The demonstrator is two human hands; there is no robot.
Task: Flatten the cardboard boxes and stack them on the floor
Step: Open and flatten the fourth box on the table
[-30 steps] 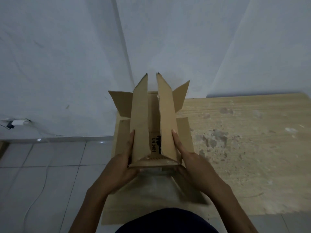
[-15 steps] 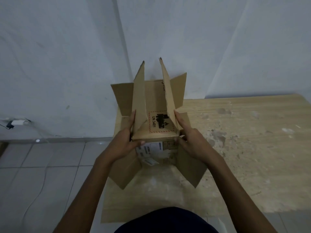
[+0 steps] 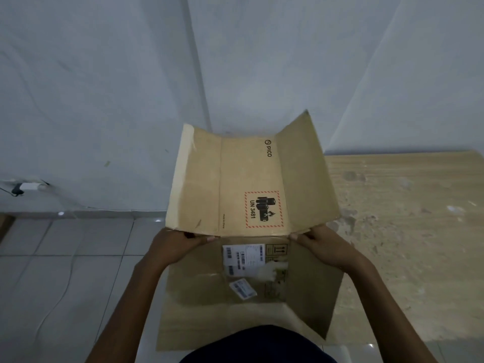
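Observation:
A brown cardboard box [image 3: 248, 179] with its flaps opened out is held up in front of me over the left end of a wooden table. A red-bordered UN 3481 battery mark and the word PICO face me on the upper panel. White shipping labels sit on the lower panel [image 3: 243, 260]. My left hand [image 3: 178, 247] grips the box's left side at the middle fold, fingers curled over the edge. My right hand [image 3: 322, 247] grips the right side at the same fold. The far side of the box is hidden.
The worn wooden table [image 3: 406, 231] stretches to the right. White floor tiles [image 3: 65, 271] lie to the left, crossed by a thin cable [image 3: 65, 281]. A white plug [image 3: 28, 186] sits low on the grey wall. My dark clothing shows at the bottom edge.
The box has been lifted and swung so its printed side faces me. The upright flaps have spread apart, and my hands have moved wider, out to the side edges.

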